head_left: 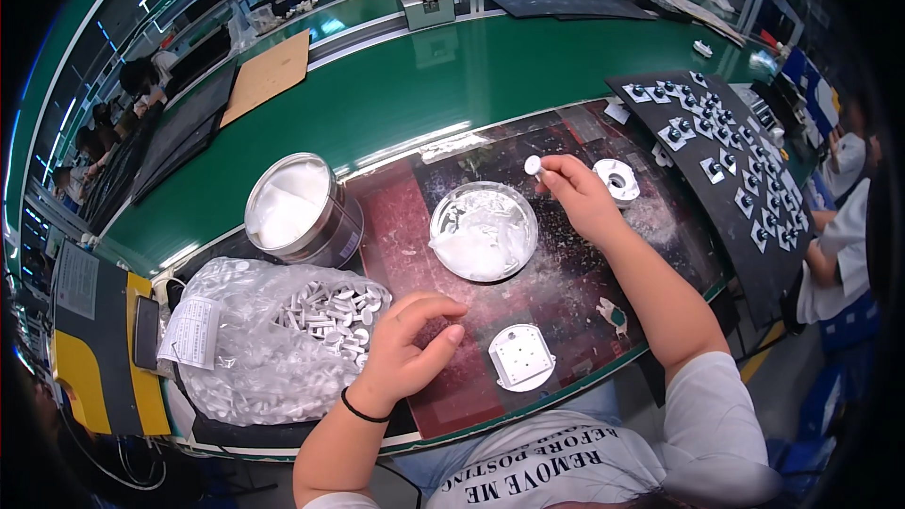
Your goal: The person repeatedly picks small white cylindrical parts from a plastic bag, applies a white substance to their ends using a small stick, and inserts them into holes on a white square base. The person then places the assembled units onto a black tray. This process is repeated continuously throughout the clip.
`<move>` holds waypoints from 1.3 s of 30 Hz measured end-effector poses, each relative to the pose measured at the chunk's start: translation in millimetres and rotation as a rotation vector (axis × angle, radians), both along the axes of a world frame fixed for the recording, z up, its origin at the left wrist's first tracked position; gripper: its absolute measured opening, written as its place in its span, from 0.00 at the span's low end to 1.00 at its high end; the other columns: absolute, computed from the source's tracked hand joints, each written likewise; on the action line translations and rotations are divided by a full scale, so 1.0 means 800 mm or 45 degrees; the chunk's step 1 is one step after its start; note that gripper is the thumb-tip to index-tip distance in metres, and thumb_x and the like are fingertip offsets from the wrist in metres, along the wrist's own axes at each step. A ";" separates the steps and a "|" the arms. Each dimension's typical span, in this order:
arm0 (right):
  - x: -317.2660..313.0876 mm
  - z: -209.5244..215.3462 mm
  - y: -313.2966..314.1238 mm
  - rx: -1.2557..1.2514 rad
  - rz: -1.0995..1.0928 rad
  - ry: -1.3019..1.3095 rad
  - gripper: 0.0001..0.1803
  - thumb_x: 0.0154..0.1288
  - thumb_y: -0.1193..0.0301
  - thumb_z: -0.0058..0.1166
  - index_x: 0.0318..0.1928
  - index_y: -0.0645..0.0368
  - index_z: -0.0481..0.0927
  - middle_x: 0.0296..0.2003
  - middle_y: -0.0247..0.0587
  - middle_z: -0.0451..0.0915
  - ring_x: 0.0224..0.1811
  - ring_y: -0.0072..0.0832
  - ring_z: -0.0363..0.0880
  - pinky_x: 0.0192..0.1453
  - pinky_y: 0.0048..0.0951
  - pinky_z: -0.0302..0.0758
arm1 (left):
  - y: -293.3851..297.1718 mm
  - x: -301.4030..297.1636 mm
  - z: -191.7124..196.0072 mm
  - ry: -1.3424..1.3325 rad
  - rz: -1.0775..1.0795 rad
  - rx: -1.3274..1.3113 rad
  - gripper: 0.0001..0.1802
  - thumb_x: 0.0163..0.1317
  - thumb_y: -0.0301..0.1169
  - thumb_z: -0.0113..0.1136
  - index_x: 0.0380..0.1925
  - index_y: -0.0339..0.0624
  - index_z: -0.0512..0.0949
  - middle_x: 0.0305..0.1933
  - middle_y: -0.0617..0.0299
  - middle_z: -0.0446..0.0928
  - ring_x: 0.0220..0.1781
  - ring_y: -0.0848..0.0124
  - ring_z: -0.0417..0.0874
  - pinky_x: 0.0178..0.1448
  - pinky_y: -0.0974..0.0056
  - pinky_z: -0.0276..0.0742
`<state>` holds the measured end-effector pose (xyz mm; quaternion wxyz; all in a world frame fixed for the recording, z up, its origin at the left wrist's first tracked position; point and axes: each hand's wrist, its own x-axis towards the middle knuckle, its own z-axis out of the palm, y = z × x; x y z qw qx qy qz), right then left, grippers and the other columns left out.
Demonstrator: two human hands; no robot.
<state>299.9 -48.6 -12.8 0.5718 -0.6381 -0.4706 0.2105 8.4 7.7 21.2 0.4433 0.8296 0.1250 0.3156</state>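
Note:
My right hand (577,190) pinches a small white round-headed plastic pin (534,166) above the right edge of a shallow clear dish (531,250). White paste (476,247) lies smeared and heaped in the dish. My left hand (407,351) hovers beside a clear plastic bag (255,358), thumb and forefinger apart, with nothing seen in it. Many loose white pins (330,313) like the held one show at the bag's mouth. A white plate-like part with small holes (521,358) lies on the mat, right of my left hand. A white ring-shaped part (617,181) lies beyond my right hand.
An open metal tin (351,226) of white paste stands behind the bag. On the right, a black board (754,250) bears many small white-and-black parts. At far left is a yellow-and-grey machine (90,339). A green conveyor belt (405,85) runs behind; other people sit around.

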 end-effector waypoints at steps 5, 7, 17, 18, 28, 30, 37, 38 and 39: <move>0.000 0.011 -0.013 0.012 0.201 0.270 0.13 0.71 0.69 0.46 0.50 0.61 0.74 0.35 0.29 0.76 0.40 0.15 0.71 0.43 0.20 0.68 | -0.002 -0.001 0.002 0.039 -0.006 -0.025 0.10 0.55 0.26 0.60 0.37 0.36 0.78 0.39 0.54 0.79 0.42 0.63 0.79 0.49 0.63 0.73; -0.002 0.014 -0.015 0.024 0.245 0.306 0.13 0.71 0.68 0.46 0.51 0.61 0.74 0.36 0.29 0.76 0.40 0.15 0.71 0.44 0.20 0.68 | -0.002 0.000 0.001 0.035 -0.013 -0.025 0.10 0.55 0.26 0.59 0.37 0.36 0.78 0.39 0.54 0.79 0.42 0.63 0.79 0.49 0.63 0.73; -0.014 0.020 -0.017 0.079 0.265 0.319 0.12 0.70 0.68 0.47 0.50 0.60 0.73 0.38 0.30 0.75 0.41 0.17 0.70 0.46 0.20 0.66 | 0.000 -0.002 -0.001 0.031 -0.024 -0.006 0.10 0.55 0.26 0.60 0.37 0.36 0.78 0.39 0.54 0.79 0.42 0.63 0.79 0.49 0.63 0.73; -0.014 0.020 -0.017 0.077 0.261 0.312 0.13 0.70 0.68 0.48 0.50 0.60 0.73 0.38 0.30 0.75 0.41 0.17 0.70 0.46 0.20 0.66 | 0.000 -0.002 -0.001 0.034 -0.021 -0.001 0.10 0.54 0.26 0.60 0.38 0.36 0.78 0.39 0.54 0.79 0.42 0.63 0.79 0.49 0.63 0.73; -0.046 0.048 -0.052 -0.041 0.285 0.458 0.11 0.65 0.73 0.54 0.47 0.62 0.74 0.41 0.34 0.78 0.45 0.22 0.75 0.54 0.26 0.70 | 0.000 -0.001 0.000 0.201 -0.274 0.040 0.33 0.48 0.38 0.70 0.53 0.38 0.71 0.47 0.51 0.77 0.50 0.56 0.76 0.56 0.57 0.69; -0.072 0.042 -0.080 -0.032 0.359 0.352 0.11 0.64 0.73 0.56 0.45 0.62 0.75 0.40 0.34 0.77 0.44 0.22 0.75 0.51 0.25 0.70 | -0.013 0.003 -0.007 0.208 -0.327 0.077 0.46 0.43 0.43 0.73 0.60 0.38 0.62 0.53 0.50 0.73 0.56 0.54 0.73 0.61 0.55 0.65; -0.109 0.010 -0.114 -0.228 0.510 0.139 0.10 0.58 0.73 0.61 0.41 0.61 0.80 0.36 0.36 0.77 0.38 0.21 0.76 0.41 0.24 0.71 | -0.035 0.013 -0.030 0.269 -0.337 0.281 0.65 0.37 0.45 0.76 0.70 0.38 0.43 0.60 0.50 0.67 0.60 0.50 0.67 0.64 0.51 0.61; -0.111 0.003 -0.111 -0.209 0.495 0.168 0.11 0.58 0.73 0.61 0.42 0.60 0.80 0.35 0.36 0.78 0.36 0.21 0.76 0.40 0.23 0.71 | -0.035 0.014 -0.031 0.271 -0.334 0.278 0.65 0.37 0.44 0.76 0.70 0.38 0.43 0.60 0.50 0.67 0.60 0.50 0.68 0.64 0.51 0.61; -0.111 0.003 -0.109 -0.224 0.499 0.141 0.11 0.58 0.72 0.61 0.42 0.60 0.80 0.35 0.36 0.78 0.37 0.21 0.76 0.40 0.23 0.71 | -0.035 0.014 -0.031 0.273 -0.332 0.275 0.64 0.38 0.43 0.76 0.70 0.39 0.43 0.60 0.49 0.67 0.59 0.50 0.68 0.63 0.51 0.61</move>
